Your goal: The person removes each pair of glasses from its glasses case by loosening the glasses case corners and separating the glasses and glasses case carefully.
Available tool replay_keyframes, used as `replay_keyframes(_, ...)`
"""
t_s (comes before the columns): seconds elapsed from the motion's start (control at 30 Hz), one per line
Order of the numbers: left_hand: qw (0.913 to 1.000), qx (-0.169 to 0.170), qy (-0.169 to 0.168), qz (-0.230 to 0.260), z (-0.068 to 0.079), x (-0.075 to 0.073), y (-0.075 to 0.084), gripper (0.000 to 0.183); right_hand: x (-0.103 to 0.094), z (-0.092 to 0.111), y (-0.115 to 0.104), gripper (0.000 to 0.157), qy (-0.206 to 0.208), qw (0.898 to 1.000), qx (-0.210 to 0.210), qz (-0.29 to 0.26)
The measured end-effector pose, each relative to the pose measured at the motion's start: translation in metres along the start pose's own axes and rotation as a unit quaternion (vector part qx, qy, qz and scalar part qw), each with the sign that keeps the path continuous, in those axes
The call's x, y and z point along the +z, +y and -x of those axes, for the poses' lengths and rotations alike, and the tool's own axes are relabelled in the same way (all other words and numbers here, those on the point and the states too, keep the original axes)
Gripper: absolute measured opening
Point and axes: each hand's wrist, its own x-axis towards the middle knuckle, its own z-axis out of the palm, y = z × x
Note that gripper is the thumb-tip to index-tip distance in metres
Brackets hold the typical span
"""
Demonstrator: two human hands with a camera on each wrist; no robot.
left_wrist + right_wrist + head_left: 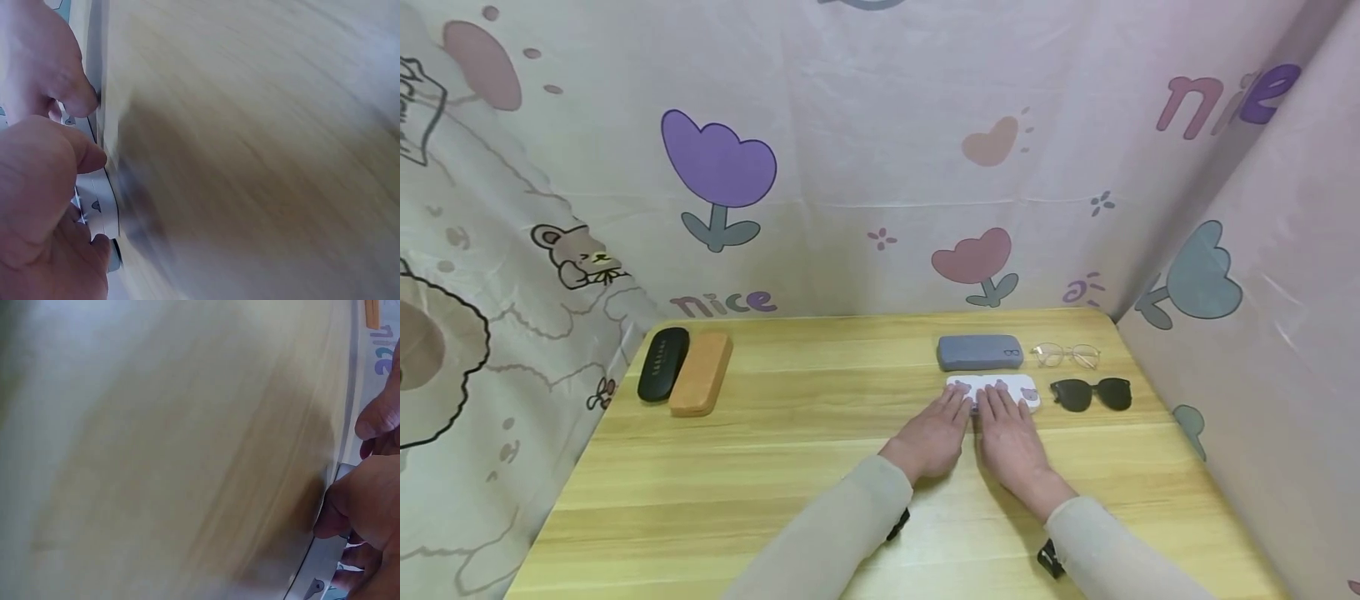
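White bear-print glasses case sits toward the table's far right, seemingly closed already, left hand and right hand laid straight-fingered on it; eyeglasses and sunglasses to its right lie uncased

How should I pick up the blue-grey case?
I'd probably pinch the blue-grey case by its narrow left end, coming from the left: bare table there, while the white case sits in front and clear glasses lie by the right end.

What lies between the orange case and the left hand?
In the head view, only bare table lies between the orange case and the left hand.
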Motion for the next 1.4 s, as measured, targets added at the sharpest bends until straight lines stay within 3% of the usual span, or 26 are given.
replay_keyframes(0.17, 0.9988, -0.015, -0.005, 0.047, 0.010, -0.002, -0.007, 0.060, 0.000, 0.000, 0.002, 0.061, 0.000, 1.000, -0.007, 0.000)
replay_keyframes(0.3, 0.9957, -0.032, 0.010, 0.086, 0.024, -0.004, -0.023, 0.059, 0.001, 0.000, 0.004, 0.061, 0.003, 1.000, -0.006, -0.006)
replay_keyframes(0.5, 0.9907, -0.060, 0.053, 0.110, 0.050, -0.002, -0.064, 0.061, 0.002, 0.000, 0.004, 0.061, -0.001, 1.000, 0.001, -0.021)
replay_keyframes(0.7, 0.9826, -0.127, 0.087, 0.105, 0.078, -0.003, -0.110, 0.062, -0.001, 0.000, 0.000, 0.061, 0.008, 1.000, 0.005, -0.029)
replay_keyframes(0.87, 0.9675, -0.193, 0.111, 0.121, 0.111, -0.008, -0.151, 0.067, 0.000, -0.001, -0.004, 0.058, 0.020, 0.999, -0.003, -0.029)
replay_keyframes(1.1, 0.9381, -0.285, 0.142, 0.137, 0.166, -0.012, -0.207, 0.075, 0.003, -0.002, -0.008, 0.056, 0.022, 1.000, 0.000, -0.017)
replay_keyframes(1.27, 0.9174, -0.335, 0.147, 0.156, 0.192, -0.011, -0.234, 0.076, 0.003, -0.003, -0.008, 0.056, 0.021, 1.000, 0.002, -0.015)
replay_keyframes(1.4, 0.9100, -0.350, 0.157, 0.158, 0.201, -0.006, -0.246, 0.076, 0.004, -0.003, -0.009, 0.055, 0.024, 1.000, 0.002, -0.018)
